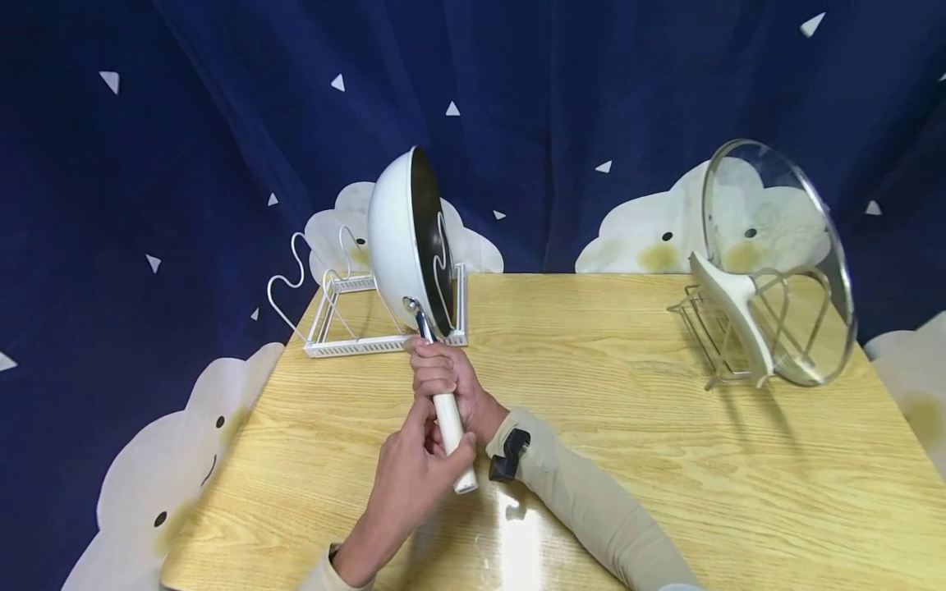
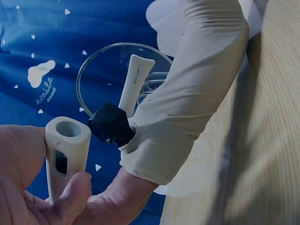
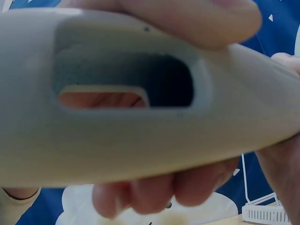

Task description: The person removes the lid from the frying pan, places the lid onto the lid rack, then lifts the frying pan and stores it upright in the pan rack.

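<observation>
A white wok (image 1: 392, 222) with a dark inside stands on its side in the white wire rack (image 1: 384, 343), and a wire divider shows in front of its inner face. Its long pale handle (image 1: 449, 423) slants down toward me. High on that handle, close to the metal joint, my right hand (image 1: 454, 373) grips it with curled fingers. Lower down, my left hand (image 1: 414, 464) holds the handle near its end, thumb on one side and fingers behind. The handle's end hole (image 2: 68, 129) and side slot (image 3: 124, 84) show up close in the wrist views.
At the right, a glass lid (image 1: 783, 246) with a white handle (image 1: 727, 304) stands upright in a smaller metal wire rack (image 1: 713, 349). Both racks are on a wooden table (image 1: 576, 353). Behind hangs a dark blue curtain (image 1: 517, 66) with white clouds. A black wrist camera (image 1: 510, 455) sits on my right sleeve.
</observation>
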Motion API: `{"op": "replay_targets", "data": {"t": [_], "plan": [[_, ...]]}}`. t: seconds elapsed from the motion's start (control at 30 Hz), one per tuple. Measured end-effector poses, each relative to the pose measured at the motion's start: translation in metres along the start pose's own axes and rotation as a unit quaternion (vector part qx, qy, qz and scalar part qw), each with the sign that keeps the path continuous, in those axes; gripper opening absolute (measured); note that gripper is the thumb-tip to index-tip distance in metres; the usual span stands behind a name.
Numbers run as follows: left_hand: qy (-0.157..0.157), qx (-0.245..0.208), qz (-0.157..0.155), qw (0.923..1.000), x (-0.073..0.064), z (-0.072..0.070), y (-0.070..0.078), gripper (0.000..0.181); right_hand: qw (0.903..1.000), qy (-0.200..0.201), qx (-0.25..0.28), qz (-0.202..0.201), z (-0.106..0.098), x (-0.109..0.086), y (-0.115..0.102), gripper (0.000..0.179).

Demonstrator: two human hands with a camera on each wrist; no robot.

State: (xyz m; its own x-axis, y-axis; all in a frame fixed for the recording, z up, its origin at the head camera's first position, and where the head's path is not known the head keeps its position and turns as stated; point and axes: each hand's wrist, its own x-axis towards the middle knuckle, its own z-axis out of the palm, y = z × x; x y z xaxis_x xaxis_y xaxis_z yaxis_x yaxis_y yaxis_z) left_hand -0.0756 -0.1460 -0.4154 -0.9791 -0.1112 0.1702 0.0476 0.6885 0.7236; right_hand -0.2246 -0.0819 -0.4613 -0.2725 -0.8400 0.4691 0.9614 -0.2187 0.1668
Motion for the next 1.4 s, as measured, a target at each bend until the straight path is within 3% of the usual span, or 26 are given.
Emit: {"op": "replay_targets", "data": {"t": [0.97,1.17,1.4], "plan": [[0.009,-0.004,0.003,0.9999,0.001,0.011,-0.010,0.029,0.9998,0.012,-0.017,0.004,-0.009,-0.004,-0.007,0.016],[0.009,-0.006,0.006,0.9999,0.003,0.013,-0.014,0.031,0.9991,0.026,-0.033,0.002,-0.010,-0.005,-0.009,0.016],[-0.002,-0.017,-0.012,0.9998,0.002,0.015,-0.022,0.034,0.9964,0.056,-0.063,-0.006,-0.014,-0.006,-0.011,0.019]]}}
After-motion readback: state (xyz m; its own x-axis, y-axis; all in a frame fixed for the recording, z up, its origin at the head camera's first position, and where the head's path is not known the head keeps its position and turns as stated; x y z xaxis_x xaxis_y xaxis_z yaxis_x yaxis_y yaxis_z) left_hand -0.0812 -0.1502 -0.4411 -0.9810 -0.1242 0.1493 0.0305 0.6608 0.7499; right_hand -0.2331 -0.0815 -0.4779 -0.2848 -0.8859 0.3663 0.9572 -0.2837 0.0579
